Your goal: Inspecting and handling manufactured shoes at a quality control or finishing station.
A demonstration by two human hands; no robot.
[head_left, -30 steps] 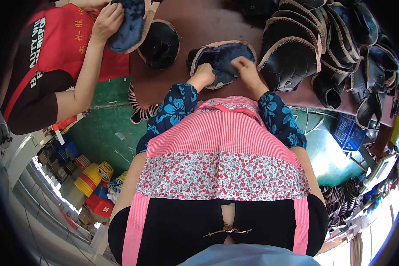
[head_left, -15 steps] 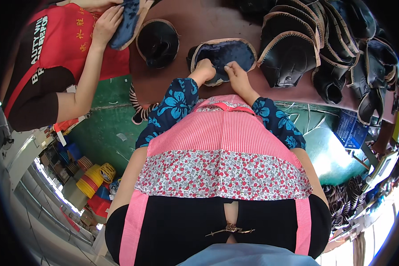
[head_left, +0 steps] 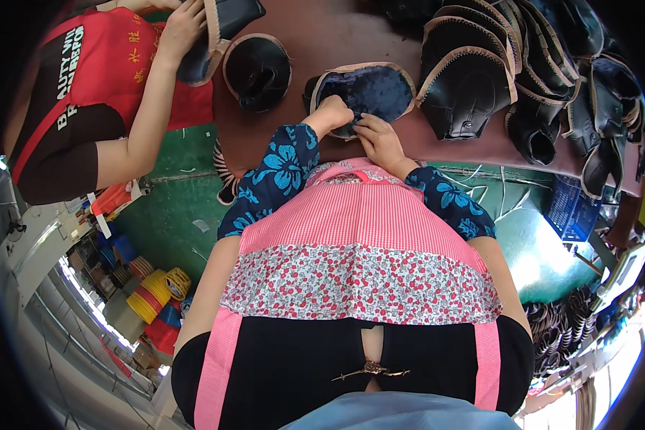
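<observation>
A black shoe upper point(head_left: 380, 89) with dark blue plush lining and a tan stitched edge lies on the brown table in front of me. My left hand point(head_left: 331, 115) is closed on its near left edge, the fingertips partly hidden inside the opening. My right hand point(head_left: 380, 142) pinches the near rim just beside the left fingers, its fingers bent and pressed together. Whatever small part lies between the fingertips is too hidden to make out.
Another finished-looking black upper point(head_left: 256, 74) stands to the left. Several stacked black uppers point(head_left: 466, 93) cover the table's right side. At the far left a co-worker in a red apron point(head_left: 122, 57) holds a similar upper point(head_left: 233, 18). A blue crate point(head_left: 572, 215) stands below the table's right edge.
My right hand has shifted left and nearer, off the lining to the near rim beside my left hand. The co-worker's upper has turned, showing its black outside.
</observation>
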